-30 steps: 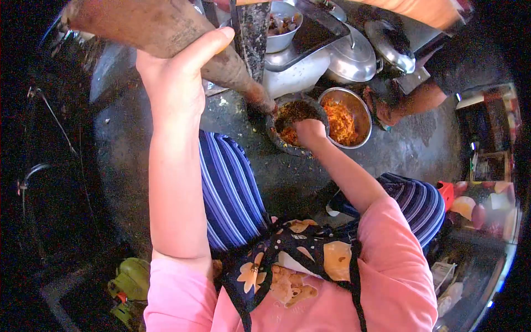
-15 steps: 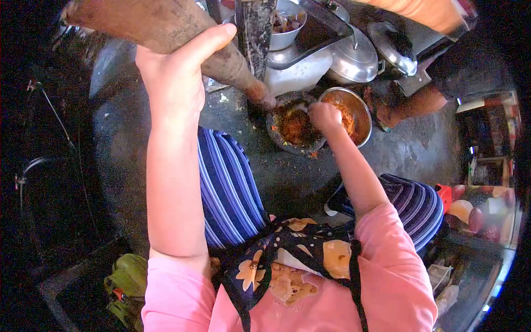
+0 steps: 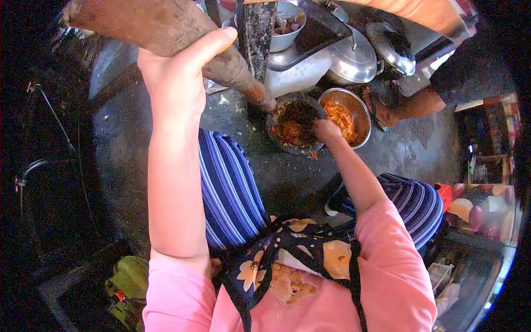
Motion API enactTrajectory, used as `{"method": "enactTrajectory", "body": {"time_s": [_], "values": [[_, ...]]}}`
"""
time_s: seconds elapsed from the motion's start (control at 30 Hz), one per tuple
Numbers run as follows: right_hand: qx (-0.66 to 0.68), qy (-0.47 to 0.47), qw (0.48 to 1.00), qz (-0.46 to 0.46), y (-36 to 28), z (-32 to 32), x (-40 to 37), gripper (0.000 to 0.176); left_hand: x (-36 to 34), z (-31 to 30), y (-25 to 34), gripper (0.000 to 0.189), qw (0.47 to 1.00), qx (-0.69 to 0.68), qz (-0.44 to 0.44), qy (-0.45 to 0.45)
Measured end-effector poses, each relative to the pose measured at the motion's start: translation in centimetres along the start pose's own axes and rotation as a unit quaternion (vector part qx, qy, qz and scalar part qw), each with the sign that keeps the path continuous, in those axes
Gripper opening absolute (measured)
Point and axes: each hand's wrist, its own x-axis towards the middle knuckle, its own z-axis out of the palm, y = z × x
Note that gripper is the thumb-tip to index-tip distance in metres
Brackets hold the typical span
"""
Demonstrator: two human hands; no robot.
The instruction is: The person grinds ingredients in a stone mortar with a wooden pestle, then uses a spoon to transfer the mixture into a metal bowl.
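Note:
My left hand [image 3: 185,69] is wrapped round a thick wooden pestle [image 3: 144,27], whose narrow end rests by the rim of a dark stone mortar. Inside the mortar [image 3: 279,143] lies a reddish-orange mash. My right hand [image 3: 327,131] is at the mortar's right edge, its fingers over the mash and blurred, so whether they hold anything is unclear. Right beside the mortar stands a metal bowl [image 3: 365,128] with shredded orange food [image 3: 338,115] in it.
Lidded metal pots [image 3: 354,55] and a grey bowl of dark pieces [image 3: 285,41] stand beyond the mortar. Another person's foot [image 3: 390,113] is right of the metal bowl. Green fruit-like objects [image 3: 130,276] lie at lower left.
My right hand has moved slightly down, off the metal bowl's left side and onto the mortar's edge. The pestle in my left hand has barely shifted.

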Motion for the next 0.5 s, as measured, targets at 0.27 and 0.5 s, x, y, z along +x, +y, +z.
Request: {"method": "enactTrajectory", "body": {"time_s": [0.27,0.5], "values": [[0.007,-0.048,0.999,-0.002,0.5,2.9,0.2,0.03,0.1,0.4,0.1,0.038,1.0,-0.02,-0.001,0.005],[0.05,-0.067,0.994,-0.066,1.0,6.3,1.0,0.026,-0.1,0.9,0.0,0.037,1.0,-0.02,0.0,0.008]]}}
